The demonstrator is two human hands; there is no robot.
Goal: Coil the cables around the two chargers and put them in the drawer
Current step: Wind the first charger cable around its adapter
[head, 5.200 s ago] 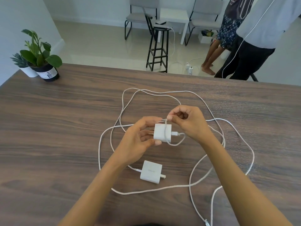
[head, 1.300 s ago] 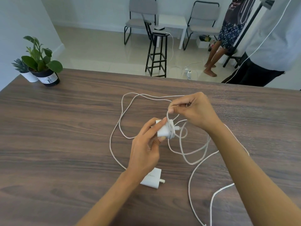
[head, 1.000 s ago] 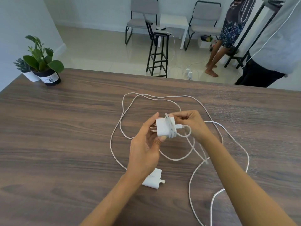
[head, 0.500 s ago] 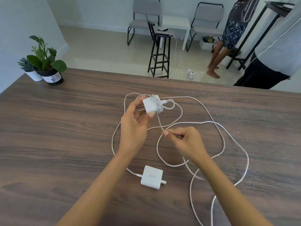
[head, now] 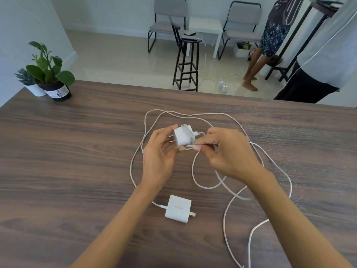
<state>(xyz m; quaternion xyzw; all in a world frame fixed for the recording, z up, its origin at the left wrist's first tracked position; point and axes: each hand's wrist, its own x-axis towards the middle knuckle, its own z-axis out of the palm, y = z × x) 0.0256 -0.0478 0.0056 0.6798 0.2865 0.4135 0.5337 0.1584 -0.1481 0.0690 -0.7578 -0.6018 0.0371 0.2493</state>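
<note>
My left hand (head: 157, 163) holds a white charger (head: 182, 136) above the table, its prongs pointing left. A few turns of white cable wrap its right side. My right hand (head: 229, 154) pinches that cable (head: 195, 171) just below the charger, and the slack hangs in a loop down to the table. A second white charger (head: 178, 208) lies flat on the table near me, its cable plugged in on its left and its prongs to the right. Loose white cable (head: 241, 124) from both chargers sprawls in big loops over the table. No drawer is in view.
The wooden table (head: 77, 161) carries two potted plants (head: 49, 74) at its far left corner. Beyond the far edge stand a black stool (head: 186, 60), grey chairs, a white side table and two people at the right.
My left hand lowered the charger from the far side back toward the middle. My right hand moved up from the table to just under the charger, bringing the cable with it.
</note>
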